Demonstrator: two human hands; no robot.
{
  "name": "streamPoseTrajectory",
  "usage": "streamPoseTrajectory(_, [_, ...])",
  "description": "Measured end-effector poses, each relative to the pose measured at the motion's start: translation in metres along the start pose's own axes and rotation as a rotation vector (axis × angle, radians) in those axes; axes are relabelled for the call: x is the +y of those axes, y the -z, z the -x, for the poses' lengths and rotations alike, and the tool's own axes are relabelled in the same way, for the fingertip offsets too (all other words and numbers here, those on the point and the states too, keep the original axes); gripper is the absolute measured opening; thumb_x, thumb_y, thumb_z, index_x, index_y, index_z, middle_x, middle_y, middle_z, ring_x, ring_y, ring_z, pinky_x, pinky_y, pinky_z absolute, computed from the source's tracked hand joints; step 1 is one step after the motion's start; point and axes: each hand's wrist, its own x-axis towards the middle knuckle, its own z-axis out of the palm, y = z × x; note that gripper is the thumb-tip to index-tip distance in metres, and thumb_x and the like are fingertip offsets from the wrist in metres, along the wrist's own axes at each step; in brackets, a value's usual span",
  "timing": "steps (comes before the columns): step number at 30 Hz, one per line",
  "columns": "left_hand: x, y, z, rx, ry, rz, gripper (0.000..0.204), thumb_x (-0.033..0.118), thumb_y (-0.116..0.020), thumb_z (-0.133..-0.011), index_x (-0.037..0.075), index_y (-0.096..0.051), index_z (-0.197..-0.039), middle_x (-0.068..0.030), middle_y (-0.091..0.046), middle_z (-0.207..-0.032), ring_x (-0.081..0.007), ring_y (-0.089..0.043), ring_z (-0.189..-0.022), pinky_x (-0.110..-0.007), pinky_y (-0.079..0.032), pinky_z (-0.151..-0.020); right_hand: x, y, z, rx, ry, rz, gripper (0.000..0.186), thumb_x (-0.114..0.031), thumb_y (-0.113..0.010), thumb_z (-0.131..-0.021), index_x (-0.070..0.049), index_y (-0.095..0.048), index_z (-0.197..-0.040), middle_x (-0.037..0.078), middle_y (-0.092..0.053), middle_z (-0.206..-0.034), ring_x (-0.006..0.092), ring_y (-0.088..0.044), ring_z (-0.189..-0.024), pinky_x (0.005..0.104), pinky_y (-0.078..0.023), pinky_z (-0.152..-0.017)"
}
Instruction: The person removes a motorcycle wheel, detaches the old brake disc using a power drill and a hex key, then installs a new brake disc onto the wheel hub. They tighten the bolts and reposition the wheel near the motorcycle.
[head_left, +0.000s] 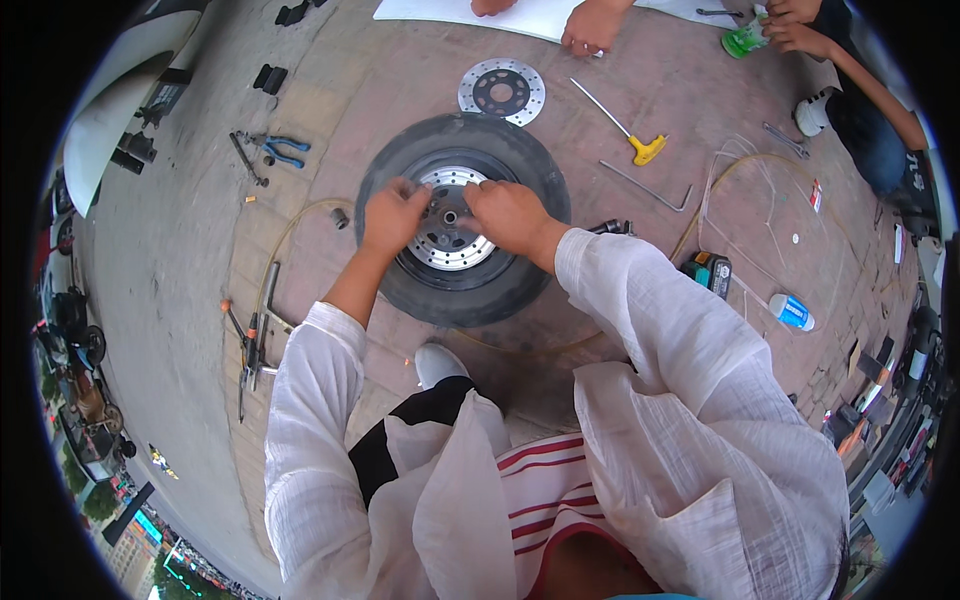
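A wheel with a black tyre point(410, 292) lies flat on the paving in front of me. Mounted on its hub is a silver brake disc point(452, 259), drilled with many small holes. My left hand point(396, 212) reaches over the disc's left side, thumb and fingers pinched together. Across from it, my right hand point(510, 214) is over the upper right of the disc with its fingers curled closed. Whatever either hand holds is too small or hidden to make out. Between the hands shows the round centre point(450, 217) of the hub.
Another brake disc point(503, 91) lies beyond the tyre. Around the wheel are a yellow-handled tool point(645, 149), a bent rod point(660, 188), blue-handled pliers point(285, 148), a cordless tool's battery point(708, 272), a white-and-blue bottle point(791, 311) and several tools point(258, 335). Other people's hands point(592, 27) are at the top.
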Motion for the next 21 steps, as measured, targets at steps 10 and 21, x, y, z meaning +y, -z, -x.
streamPoseTrajectory(10, [-0.027, 0.008, 0.027, -0.303, -0.175, -0.107, 0.02, 0.02, -0.061, -0.085, 0.004, -0.054, -0.094, -0.0089, -0.061, -0.076, -0.0226, -0.062, -0.07, -0.035, -0.052, -0.064, 0.003, -0.002, -0.001, 0.087, 0.138, -0.042, 0.02, -0.005, -0.061, -0.078, -0.002, -0.057, -0.098, 0.018, -0.062, -0.099, 0.0377, -0.063, -0.092, 0.044, -0.052, -0.078])
streamPoseTrajectory(21, [0.001, -0.017, 0.047, -0.217, -0.34, -0.778, 0.034, 0.039, -0.056, -0.091, 0.006, -0.065, -0.091, -0.0149, -0.068, -0.09, -0.0328, -0.066, -0.084, -0.044, -0.052, -0.072, 0.006, -0.011, -0.005, 0.125, 0.144, -0.082, 0.018, -0.009, -0.061, -0.081, -0.003, -0.055, -0.097, 0.018, -0.061, -0.098, 0.0389, -0.061, -0.091, 0.0463, -0.05, -0.079])
